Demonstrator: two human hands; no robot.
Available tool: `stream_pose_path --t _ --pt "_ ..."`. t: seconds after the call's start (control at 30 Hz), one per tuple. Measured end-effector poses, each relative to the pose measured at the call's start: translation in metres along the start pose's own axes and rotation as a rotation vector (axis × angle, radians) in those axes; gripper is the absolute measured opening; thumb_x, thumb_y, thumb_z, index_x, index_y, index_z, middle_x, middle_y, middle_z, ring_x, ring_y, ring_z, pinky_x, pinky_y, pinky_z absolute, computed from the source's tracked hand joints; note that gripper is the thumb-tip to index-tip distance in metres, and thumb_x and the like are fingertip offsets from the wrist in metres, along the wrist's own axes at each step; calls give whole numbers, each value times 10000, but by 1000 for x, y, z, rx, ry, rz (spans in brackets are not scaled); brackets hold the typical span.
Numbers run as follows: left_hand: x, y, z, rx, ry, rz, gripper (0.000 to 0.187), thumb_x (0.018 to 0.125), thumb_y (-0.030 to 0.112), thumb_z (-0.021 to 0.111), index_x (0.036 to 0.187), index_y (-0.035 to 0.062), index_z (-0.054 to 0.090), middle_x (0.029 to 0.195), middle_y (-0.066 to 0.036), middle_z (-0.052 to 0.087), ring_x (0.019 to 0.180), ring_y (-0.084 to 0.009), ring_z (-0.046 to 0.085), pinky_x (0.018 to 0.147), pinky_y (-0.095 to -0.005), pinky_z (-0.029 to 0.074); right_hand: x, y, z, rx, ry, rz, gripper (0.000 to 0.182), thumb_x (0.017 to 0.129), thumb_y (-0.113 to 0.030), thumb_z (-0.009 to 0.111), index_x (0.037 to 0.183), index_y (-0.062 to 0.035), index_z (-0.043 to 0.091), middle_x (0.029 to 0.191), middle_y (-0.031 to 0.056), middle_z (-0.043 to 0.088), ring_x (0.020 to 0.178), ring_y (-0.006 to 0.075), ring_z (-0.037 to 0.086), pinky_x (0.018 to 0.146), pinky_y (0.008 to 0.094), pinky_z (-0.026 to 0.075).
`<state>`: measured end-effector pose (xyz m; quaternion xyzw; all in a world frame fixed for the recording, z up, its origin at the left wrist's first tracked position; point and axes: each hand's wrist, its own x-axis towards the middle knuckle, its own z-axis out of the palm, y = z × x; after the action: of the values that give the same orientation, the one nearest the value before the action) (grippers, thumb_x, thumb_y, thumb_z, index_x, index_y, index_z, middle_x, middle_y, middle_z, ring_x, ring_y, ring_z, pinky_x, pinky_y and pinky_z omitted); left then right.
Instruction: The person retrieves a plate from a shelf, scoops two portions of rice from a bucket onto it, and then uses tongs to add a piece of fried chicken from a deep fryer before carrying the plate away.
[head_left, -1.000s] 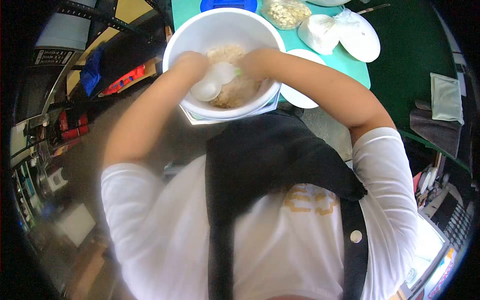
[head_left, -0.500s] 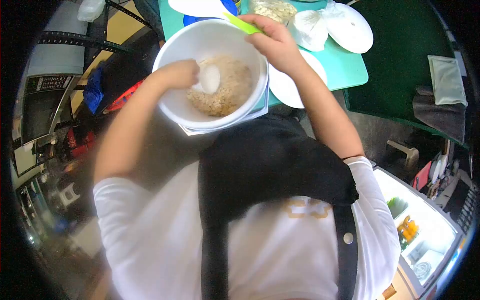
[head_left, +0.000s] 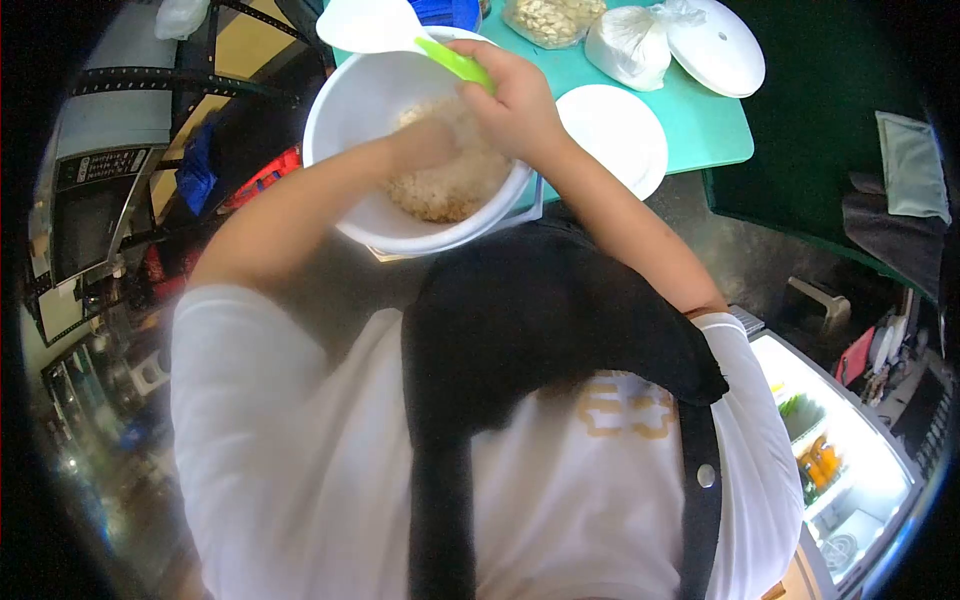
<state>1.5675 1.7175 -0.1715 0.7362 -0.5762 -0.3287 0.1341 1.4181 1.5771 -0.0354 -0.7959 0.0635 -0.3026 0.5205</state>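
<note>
- The left hand (head_left: 425, 145) reaches down inside the deep white bowl (head_left: 350, 100), at the pale grainy food (head_left: 440, 205); it is blurred, so whether it is wide, narrow or holding something I cannot tell.
- The right hand (head_left: 520, 100) is closed on the green handle of a white spoon (head_left: 370, 25) at the bowl's far right side. The spoon's head is above and beyond the far rim, probably to leave the left hand room; whether it touches the rim is unclear.
- The bowl's high walls likely keep the loose food in. The left forearm crosses the near left rim, and the right hand hides part of the far right side.
- Just right of the right hand, a white plate (head_left: 620, 140) lies on the green surface (head_left: 705, 130).
- Beyond the right hand are a bag of pale pieces (head_left: 555, 20), a knotted bag of white stuff (head_left: 630, 55) and, beside that, a round white lid (head_left: 720, 45).
- Past the spoon is something blue (head_left: 445, 12), partly hidden.
- Well off behind the right elbow, a lit cabinet (head_left: 860, 500) holds orange and green things.
</note>
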Motion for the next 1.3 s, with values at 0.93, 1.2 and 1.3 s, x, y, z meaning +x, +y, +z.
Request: stream_pose_path --t 0.93,1.2,1.3 --pt "-152 128 -86 -1557 531 -444 179 879 213 528 736 135 453 595 62 358 540 -67 347 504 -233 285 -74 -60 -66 -37 -167 164 384 868 -84 504 1249 -78 548 827 178 585 819 308 593 775 377 465" --pt "-154 163 -40 -1561 967 -439 193 915 229 518 776 109 459 668 44 380 562 -59 326 493 -228 279 -92 -87 -49 -276 -449 95 435 831 -17 529 1258 -97 551 693 149 516 634 331 541 599 419 452" --pt "-154 159 -29 -1513 998 -426 156 907 230 531 834 93 516 696 34 430 588 -68 373 518 -239 319 -92 -84 -40 -237 -434 65 410 838 -22 530 1243 -84 559 722 192 565 636 351 562 612 428 463"
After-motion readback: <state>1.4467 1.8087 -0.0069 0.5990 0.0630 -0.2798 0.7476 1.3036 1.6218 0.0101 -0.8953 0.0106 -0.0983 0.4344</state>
